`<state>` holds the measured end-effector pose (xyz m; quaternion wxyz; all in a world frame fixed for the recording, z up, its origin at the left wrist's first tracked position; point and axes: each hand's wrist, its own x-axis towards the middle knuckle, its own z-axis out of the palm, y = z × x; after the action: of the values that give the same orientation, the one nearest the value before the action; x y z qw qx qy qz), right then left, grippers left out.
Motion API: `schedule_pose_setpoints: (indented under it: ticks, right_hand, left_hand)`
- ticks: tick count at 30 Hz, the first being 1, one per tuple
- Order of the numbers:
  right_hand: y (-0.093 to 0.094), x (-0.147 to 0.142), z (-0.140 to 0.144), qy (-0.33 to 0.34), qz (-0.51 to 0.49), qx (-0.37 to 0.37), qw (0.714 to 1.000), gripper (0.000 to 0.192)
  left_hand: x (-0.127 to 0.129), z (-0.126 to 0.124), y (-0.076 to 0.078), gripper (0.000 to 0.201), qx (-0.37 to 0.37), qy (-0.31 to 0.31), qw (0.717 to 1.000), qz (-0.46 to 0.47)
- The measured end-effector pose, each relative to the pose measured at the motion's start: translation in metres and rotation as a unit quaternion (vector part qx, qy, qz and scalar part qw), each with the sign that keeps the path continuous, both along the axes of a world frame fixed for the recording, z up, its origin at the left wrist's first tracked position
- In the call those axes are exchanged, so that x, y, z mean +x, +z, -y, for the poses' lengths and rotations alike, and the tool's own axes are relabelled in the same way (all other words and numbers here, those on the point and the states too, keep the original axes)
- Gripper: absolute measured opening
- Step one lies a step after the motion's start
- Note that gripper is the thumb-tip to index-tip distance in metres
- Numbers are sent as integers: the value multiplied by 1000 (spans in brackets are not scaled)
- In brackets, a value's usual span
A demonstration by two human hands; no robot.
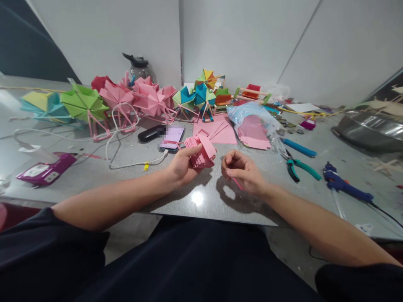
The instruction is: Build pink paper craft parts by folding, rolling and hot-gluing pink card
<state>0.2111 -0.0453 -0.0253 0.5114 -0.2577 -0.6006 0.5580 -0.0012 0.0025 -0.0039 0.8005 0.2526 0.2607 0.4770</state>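
My left hand (184, 165) is closed around a pink slatted paper piece (201, 153), its many thin layers stacked side by side with a wide band across the top. To its right, a short gap away, my right hand (241, 172) has thumb and fingers pinched together. A thin pink strip (238, 183) sticks out below those fingers; most of it is hidden by the hand. Behind the left hand, pink paper sheets (220, 135) lie flat with narrow strips on them. A plastic bag (248, 113) with pink paper pieces (253, 134) rests beside the sheets.
Folded paper umbrella shapes (85, 102) on stick legs line the back. A phone (173, 136) with a white cable (138, 162) lies left of centre. Pliers (304, 165), a blue cutter (299, 147), a glue gun (349, 186) and a metal bowl (371, 128) stand right; a purple device (47, 170) lies left.
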Motion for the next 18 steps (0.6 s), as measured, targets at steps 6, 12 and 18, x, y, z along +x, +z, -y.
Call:
schedule_pose_setpoints:
  ticks: [6, 12, 18]
  right_hand:
    - [0, 1, 2, -15, 22, 25, 999, 36]
    - [2, -2, 6, -31, 56, 48, 997, 35]
    - [3, 3, -1, -85, 112, 43, 989, 31]
  left_hand:
    - [2, 1, 3, 12, 2, -4, 1000, 6]
    - [2, 0, 1, 9, 2, 5, 1000, -1]
    - [1, -1, 0, 7, 4, 0, 1000, 4]
